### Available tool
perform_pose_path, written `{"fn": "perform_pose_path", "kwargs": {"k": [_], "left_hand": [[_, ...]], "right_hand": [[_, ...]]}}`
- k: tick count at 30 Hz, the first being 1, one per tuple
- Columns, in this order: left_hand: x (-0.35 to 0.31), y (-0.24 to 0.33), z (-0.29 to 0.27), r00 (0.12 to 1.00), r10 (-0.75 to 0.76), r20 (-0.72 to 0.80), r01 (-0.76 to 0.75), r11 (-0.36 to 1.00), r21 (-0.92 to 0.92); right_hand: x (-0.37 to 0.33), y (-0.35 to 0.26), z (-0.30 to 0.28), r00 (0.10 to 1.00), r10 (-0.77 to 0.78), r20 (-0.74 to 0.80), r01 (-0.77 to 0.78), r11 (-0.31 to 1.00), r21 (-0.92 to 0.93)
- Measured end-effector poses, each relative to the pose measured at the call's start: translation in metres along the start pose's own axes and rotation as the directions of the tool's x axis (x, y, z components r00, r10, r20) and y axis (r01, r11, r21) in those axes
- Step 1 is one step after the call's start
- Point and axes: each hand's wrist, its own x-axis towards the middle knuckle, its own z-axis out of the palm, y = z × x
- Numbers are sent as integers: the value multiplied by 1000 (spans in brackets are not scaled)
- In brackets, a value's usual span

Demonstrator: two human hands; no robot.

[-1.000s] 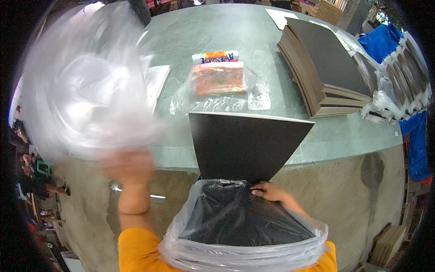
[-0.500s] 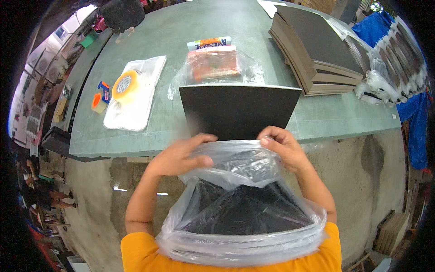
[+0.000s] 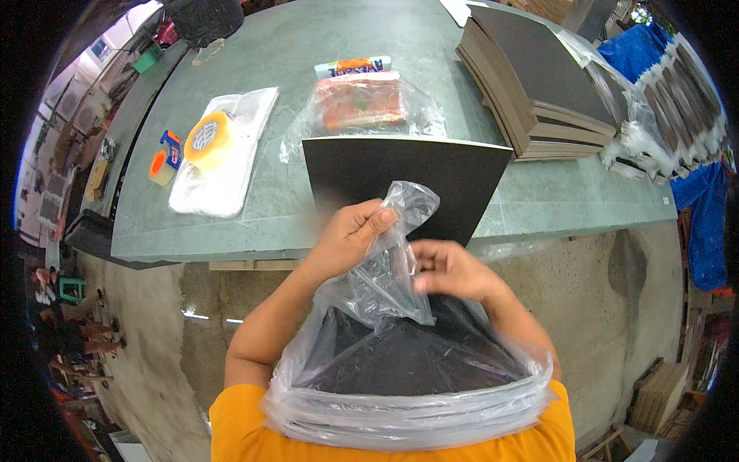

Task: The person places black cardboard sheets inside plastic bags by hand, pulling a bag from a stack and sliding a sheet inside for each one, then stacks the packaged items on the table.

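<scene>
My left hand (image 3: 356,235) pinches the bunched upper end of a clear plastic bag (image 3: 377,285), thumb against fingers. My right hand (image 3: 456,271), a little blurred, is beside the gathered plastic with its thumb and fingers apart. Below both hands, a black panel (image 3: 385,354) shows through clear plastic, with several folded plastic layers (image 3: 408,420) across the front of my orange shirt. Just beyond my hands is a bare black board (image 3: 454,173) with a pale far edge, at the table's near edge. My hands and the plastic cover part of it.
On the green table (image 3: 254,46) are white plastic sleeves (image 3: 231,169) under a tape roll (image 3: 205,140), and a small tape dispenser (image 3: 163,159). A red package (image 3: 358,100) in clear film is beyond the board. Stacked dark boards (image 3: 531,85) and plastic-wrapped panels (image 3: 670,108) are at right.
The bag's wide, flat mouth has been drawn together into a narrow bunch. My left hand has moved right and up with it; my right hand has let go and moved slightly down.
</scene>
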Motion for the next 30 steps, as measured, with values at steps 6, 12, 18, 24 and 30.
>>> {"fn": "perform_pose_path", "kwargs": {"k": [6, 12, 18, 24, 30], "left_hand": [[-3, 6, -8, 998, -5, 56, 7, 999, -38], [-2, 8, -11, 1000, 14, -22, -15, 999, -52], [0, 17, -27, 972, 140, -188, -79, 950, 301], [-20, 50, -19, 888, 243, -390, -1, 850, 526], [-13, 26, 24, 995, -47, -88, 63, 979, 192]], "right_hand": [[11, -3, -11, 1000, -7, -30, 6, 1000, -29], [15, -26, 17, 937, -60, -345, 161, 949, 271], [4, -26, -10, 966, 82, -245, -132, 972, -193], [-1, -20, -17, 970, -106, -217, 133, 984, 114], [18, -15, 3, 947, -146, -284, 166, 985, 45]]}}
